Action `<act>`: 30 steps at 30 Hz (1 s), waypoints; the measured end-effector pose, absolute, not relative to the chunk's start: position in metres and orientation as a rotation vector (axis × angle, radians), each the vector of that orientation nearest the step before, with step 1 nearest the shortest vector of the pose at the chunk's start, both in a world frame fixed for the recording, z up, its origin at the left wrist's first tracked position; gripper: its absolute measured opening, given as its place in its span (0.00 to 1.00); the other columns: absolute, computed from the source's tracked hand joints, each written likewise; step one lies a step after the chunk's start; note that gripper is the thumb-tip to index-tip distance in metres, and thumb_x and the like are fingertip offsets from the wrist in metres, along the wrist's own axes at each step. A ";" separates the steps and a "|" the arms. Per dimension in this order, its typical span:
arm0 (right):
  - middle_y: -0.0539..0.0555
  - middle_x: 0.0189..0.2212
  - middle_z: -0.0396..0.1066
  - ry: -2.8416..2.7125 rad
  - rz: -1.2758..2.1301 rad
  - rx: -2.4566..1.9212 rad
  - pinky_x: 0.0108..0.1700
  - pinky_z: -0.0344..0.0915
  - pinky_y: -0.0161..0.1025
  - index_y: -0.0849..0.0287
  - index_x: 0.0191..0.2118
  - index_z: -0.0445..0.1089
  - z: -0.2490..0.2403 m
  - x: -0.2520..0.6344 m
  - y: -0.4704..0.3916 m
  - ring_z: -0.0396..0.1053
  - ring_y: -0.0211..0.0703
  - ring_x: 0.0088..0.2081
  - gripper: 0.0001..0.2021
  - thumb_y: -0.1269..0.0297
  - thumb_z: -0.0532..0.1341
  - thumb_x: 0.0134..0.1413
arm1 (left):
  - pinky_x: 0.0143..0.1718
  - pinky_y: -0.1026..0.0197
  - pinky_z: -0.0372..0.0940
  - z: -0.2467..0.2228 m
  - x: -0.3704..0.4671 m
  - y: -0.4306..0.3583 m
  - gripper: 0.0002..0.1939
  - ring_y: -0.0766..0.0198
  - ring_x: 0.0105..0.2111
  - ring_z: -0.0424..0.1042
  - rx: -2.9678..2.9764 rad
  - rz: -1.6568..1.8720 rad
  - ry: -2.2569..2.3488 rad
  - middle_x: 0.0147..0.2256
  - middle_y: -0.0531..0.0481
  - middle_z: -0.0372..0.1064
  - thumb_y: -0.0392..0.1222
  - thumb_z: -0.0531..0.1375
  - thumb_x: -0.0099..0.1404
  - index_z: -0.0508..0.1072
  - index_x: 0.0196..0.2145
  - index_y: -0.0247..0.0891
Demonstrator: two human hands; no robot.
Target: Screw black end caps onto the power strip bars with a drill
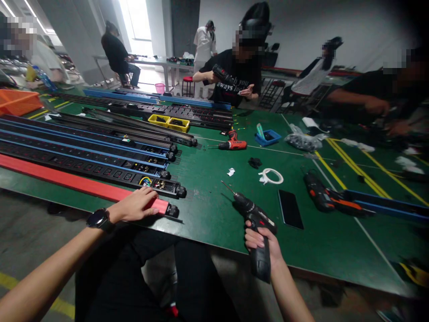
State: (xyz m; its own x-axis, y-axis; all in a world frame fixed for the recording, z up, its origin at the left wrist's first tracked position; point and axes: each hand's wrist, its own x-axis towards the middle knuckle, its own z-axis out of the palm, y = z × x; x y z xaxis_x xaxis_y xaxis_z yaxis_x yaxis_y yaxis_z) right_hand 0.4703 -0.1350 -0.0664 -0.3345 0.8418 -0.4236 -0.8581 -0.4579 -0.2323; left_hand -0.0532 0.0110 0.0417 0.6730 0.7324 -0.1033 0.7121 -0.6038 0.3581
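Observation:
Near the table's front edge, my left hand (139,205) is wrapped over the right end of a long red bar (80,184), which has a black fitting at its tip. My right hand (263,243) grips the handle of a black power drill (256,217), its long bit pointing up and left above the green table (208,228). Just behind the red bar lies a black socket strip (100,169) with colored wires and metal parts showing at its right end. Several blue-edged strips (147,166) lie parallel behind it.
A phone (290,209) lies right of the drill, with another black drill (318,191) beyond. Farther back are a red drill (233,145), a white cable coil (272,175), a blue tray (268,137) and yellow bins (178,124). A person (234,67) across the table holds a drill.

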 end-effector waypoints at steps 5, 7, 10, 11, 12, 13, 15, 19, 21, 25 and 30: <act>0.38 0.19 0.54 0.022 1.977 -0.544 0.24 0.59 0.29 0.59 0.47 0.66 -0.070 0.472 -0.135 0.53 0.28 0.18 0.16 0.69 0.68 0.54 | 0.46 0.52 0.60 0.038 -0.070 0.013 0.29 0.50 0.44 0.67 2.529 0.060 1.209 0.44 0.43 0.69 0.70 0.57 0.68 0.74 0.49 0.41; 0.38 0.19 0.54 0.019 1.984 -0.542 0.24 0.58 0.29 0.59 0.48 0.66 -0.071 0.473 -0.136 0.54 0.27 0.18 0.16 0.70 0.68 0.54 | 0.45 0.52 0.59 0.032 -0.074 0.006 0.28 0.51 0.44 0.67 2.536 0.110 1.249 0.44 0.44 0.69 0.69 0.58 0.68 0.73 0.50 0.42; 0.38 0.19 0.54 0.002 1.980 -0.562 0.24 0.58 0.29 0.60 0.47 0.66 -0.071 0.474 -0.135 0.53 0.27 0.17 0.17 0.70 0.69 0.53 | 0.46 0.50 0.57 0.017 -0.073 -0.009 0.26 0.50 0.44 0.66 2.609 0.212 1.336 0.44 0.44 0.68 0.66 0.58 0.70 0.72 0.51 0.43; 0.38 0.19 0.54 -0.006 1.977 -0.572 0.24 0.58 0.29 0.60 0.47 0.67 -0.070 0.474 -0.135 0.53 0.27 0.17 0.16 0.70 0.69 0.53 | 0.46 0.49 0.57 0.010 -0.072 -0.014 0.25 0.50 0.44 0.66 2.636 0.246 1.372 0.44 0.43 0.68 0.65 0.57 0.70 0.72 0.51 0.43; 0.38 0.19 0.54 -0.012 1.975 -0.581 0.24 0.58 0.29 0.60 0.47 0.67 -0.070 0.474 -0.135 0.53 0.27 0.17 0.16 0.70 0.69 0.53 | 0.46 0.49 0.57 0.003 -0.070 -0.019 0.23 0.50 0.43 0.65 2.657 0.280 1.409 0.44 0.43 0.67 0.64 0.57 0.71 0.72 0.49 0.42; 0.37 0.19 0.54 -0.017 1.974 -0.587 0.24 0.58 0.29 0.60 0.46 0.67 -0.068 0.473 -0.135 0.53 0.27 0.17 0.16 0.69 0.69 0.53 | 0.46 0.49 0.56 -0.005 -0.068 -0.023 0.22 0.50 0.43 0.65 2.671 0.313 1.449 0.43 0.43 0.67 0.63 0.57 0.72 0.72 0.48 0.42; 0.37 0.19 0.53 -0.022 1.978 -0.590 0.24 0.58 0.29 0.61 0.46 0.68 -0.066 0.473 -0.134 0.53 0.27 0.18 0.15 0.69 0.69 0.54 | 0.46 0.49 0.56 -0.019 -0.065 -0.030 0.20 0.50 0.43 0.64 2.676 0.387 1.529 0.43 0.42 0.66 0.60 0.57 0.73 0.73 0.44 0.41; 0.37 0.19 0.54 -0.010 1.988 -0.573 0.24 0.58 0.30 0.63 0.46 0.69 -0.064 0.472 -0.133 0.53 0.26 0.18 0.15 0.70 0.69 0.53 | 0.47 0.48 0.58 -0.032 -0.062 -0.035 0.17 0.50 0.45 0.64 2.647 0.510 1.601 0.43 0.41 0.64 0.57 0.58 0.73 0.74 0.41 0.40; 0.37 0.19 0.54 -0.008 1.988 -0.573 0.24 0.59 0.30 0.63 0.46 0.69 -0.065 0.473 -0.133 0.53 0.27 0.18 0.15 0.71 0.69 0.53 | 0.48 0.47 0.60 -0.027 -0.063 -0.035 0.16 0.49 0.47 0.65 2.641 0.537 1.573 0.46 0.40 0.65 0.56 0.59 0.73 0.74 0.43 0.40; 0.38 0.19 0.55 0.011 1.980 -0.596 0.24 0.59 0.30 0.62 0.47 0.68 -0.066 0.473 -0.133 0.53 0.27 0.18 0.17 0.71 0.70 0.53 | 0.54 0.45 0.62 -0.001 -0.066 -0.024 0.23 0.45 0.55 0.64 2.653 0.550 1.514 0.56 0.38 0.64 0.59 0.62 0.70 0.73 0.56 0.45; 0.37 0.19 0.53 0.028 1.989 -0.592 0.23 0.58 0.29 0.62 0.46 0.68 -0.060 0.470 -0.133 0.52 0.26 0.18 0.17 0.70 0.70 0.52 | 0.57 0.43 0.61 0.025 -0.065 -0.001 0.42 0.42 0.58 0.64 2.672 0.414 1.399 0.58 0.38 0.65 0.70 0.63 0.63 0.65 0.66 0.44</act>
State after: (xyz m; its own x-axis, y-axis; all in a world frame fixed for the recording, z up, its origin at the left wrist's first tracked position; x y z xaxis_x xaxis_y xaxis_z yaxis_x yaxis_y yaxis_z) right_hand 0.4698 -0.1332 -0.0602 -0.3630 0.8330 -0.4177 -0.8444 -0.4836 -0.2305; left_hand -0.0650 -0.0012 0.0248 0.5415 0.8181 0.1935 0.7917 -0.5737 0.2101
